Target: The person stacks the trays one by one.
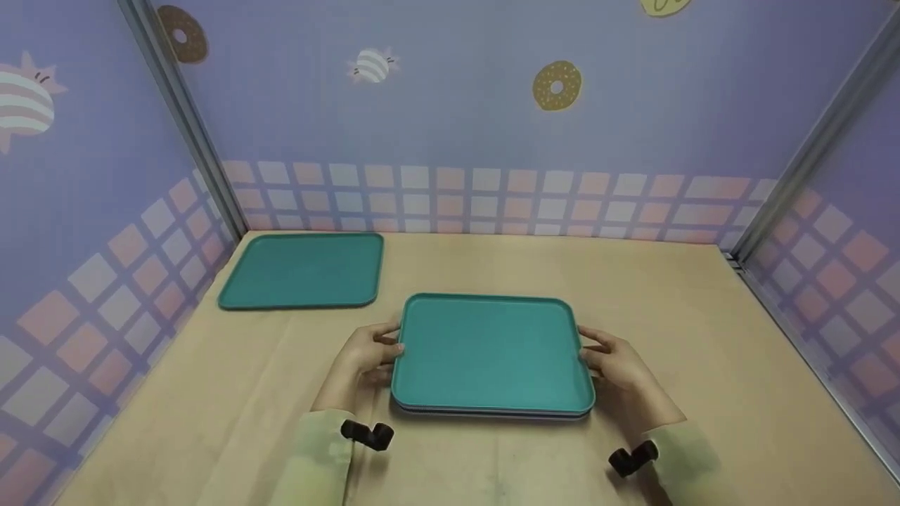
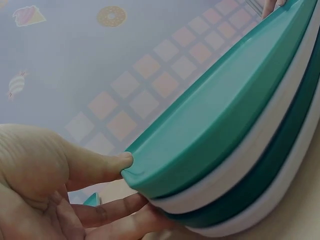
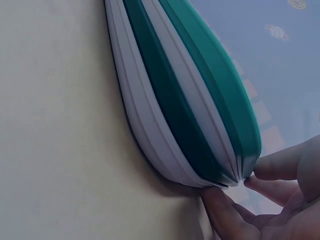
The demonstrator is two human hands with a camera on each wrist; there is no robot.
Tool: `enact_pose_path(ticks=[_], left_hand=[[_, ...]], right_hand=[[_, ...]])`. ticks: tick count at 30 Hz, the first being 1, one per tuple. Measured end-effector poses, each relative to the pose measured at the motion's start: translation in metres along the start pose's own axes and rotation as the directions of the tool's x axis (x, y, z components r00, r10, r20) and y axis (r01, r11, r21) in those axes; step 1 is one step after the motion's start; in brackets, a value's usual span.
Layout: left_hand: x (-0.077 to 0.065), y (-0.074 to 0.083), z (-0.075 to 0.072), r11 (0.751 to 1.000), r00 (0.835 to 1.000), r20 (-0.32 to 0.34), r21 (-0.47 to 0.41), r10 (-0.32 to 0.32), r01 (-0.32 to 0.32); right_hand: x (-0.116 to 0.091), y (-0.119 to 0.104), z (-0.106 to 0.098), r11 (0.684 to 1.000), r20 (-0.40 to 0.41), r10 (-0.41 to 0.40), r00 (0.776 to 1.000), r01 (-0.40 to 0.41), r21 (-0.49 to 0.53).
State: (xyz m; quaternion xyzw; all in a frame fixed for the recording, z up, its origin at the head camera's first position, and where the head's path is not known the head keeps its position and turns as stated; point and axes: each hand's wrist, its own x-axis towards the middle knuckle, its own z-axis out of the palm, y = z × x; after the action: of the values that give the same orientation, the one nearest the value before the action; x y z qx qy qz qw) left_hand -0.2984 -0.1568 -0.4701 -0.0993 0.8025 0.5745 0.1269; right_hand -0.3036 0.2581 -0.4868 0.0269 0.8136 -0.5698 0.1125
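Observation:
A stack of several rectangular trays lies in front of me, a green tray [image 1: 492, 351] on top. Below it, the left wrist view shows a white tray [image 2: 172, 204], a darker green tray [image 2: 215, 213] and another white layer [image 3: 145, 125] lowest. My left hand [image 1: 369, 349] grips the left side, its thumb [image 2: 122, 161] on the top tray's rim and fingers under that rim against the stack's edge. On the right side my right hand [image 1: 615, 360] pinches the top tray's rim between thumb and finger; its other fingers touch lower layers near the corner.
Another green tray [image 1: 302, 270] lies flat at the table's back left corner. Purple walls [image 1: 457, 126] with printed sweets and checks enclose the pale wooden table [image 1: 668, 302] at the back and both sides. Metal posts [image 1: 190, 119] stand at the back corners.

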Motion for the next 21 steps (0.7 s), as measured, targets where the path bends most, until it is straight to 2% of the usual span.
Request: enact_pose_path(ticks=[4,9,12,17,19,21], left_hand=[[0.002,-0.001,0.0,1.0,1.0,-0.001,-0.007,-0.008,0.008],[0.004,-0.004,0.002,0.998,1.0,0.003,-0.057,-0.013,0.013],[0.004,-0.004,0.001,0.999,1.0,0.013,-0.047,-0.007,0.007],[0.003,-0.005,-0.009,1.0,0.997,0.075,0.002,0.025,-0.025],[0.004,-0.006,-0.015,0.999,0.998,0.052,0.021,0.042,-0.043],[0.007,-0.008,-0.022,0.996,0.997,-0.015,0.05,0.07,-0.069]], right_hand=[[0.0,0.001,-0.002,1.0,0.003,-0.013,1.0,0.013,-0.021],[-0.001,0.003,-0.005,0.998,0.008,-0.022,1.0,0.022,-0.062],[-0.001,0.004,-0.005,0.998,0.005,-0.018,1.0,0.018,-0.061],[-0.001,0.003,-0.004,0.997,0.003,-0.012,1.0,0.012,-0.078],[-0.001,0.003,-0.003,0.997,0.003,-0.01,1.0,0.011,-0.08],[-0.001,0.003,-0.003,0.997,0.004,-0.01,1.0,0.01,-0.077]])
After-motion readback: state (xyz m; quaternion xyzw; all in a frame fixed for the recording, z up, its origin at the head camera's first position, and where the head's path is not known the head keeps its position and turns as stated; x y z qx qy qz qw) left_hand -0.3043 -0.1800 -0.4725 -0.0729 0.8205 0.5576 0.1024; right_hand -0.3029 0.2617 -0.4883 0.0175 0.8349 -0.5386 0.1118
